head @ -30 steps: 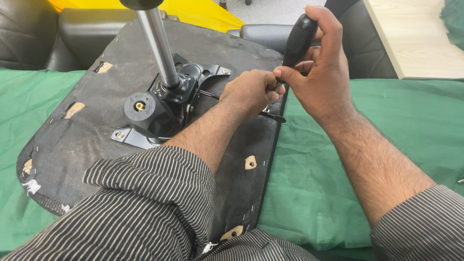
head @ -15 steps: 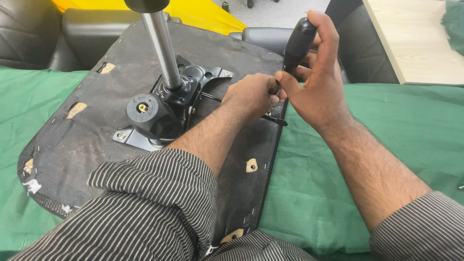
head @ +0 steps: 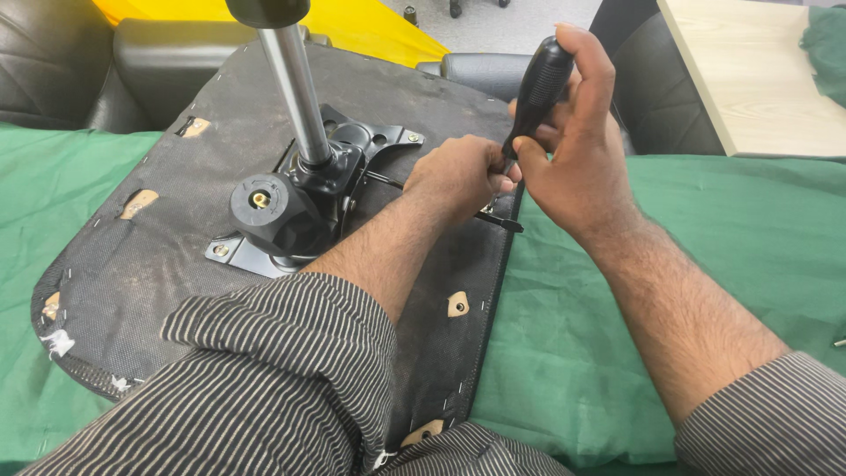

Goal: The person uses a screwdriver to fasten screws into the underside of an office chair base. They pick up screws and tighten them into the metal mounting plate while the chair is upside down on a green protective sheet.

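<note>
- Nearest the camera, two striped sleeves are being cut off by the lower edge, so the arms above the forearms are not being shown.
- An upturned chair seat (head: 159,264) is being supported on the green-covered counter (head: 749,229), its black underside facing up.
- The left hand (head: 458,176) is being held closed at the seat's right edge; what is being pinched inside it cannot be made out.
- A black-handled screwdriver (head: 539,84) is being gripped by the right hand (head: 577,150), fingers wrapped around the handle. Its long axis is being held steeply, handle tilted up and away, tip pointing down toward the left hand; the shaft is being mostly hidden by fingers.
- Farther off, the metal gas column (head: 295,88) is being cropped at the top.
</note>
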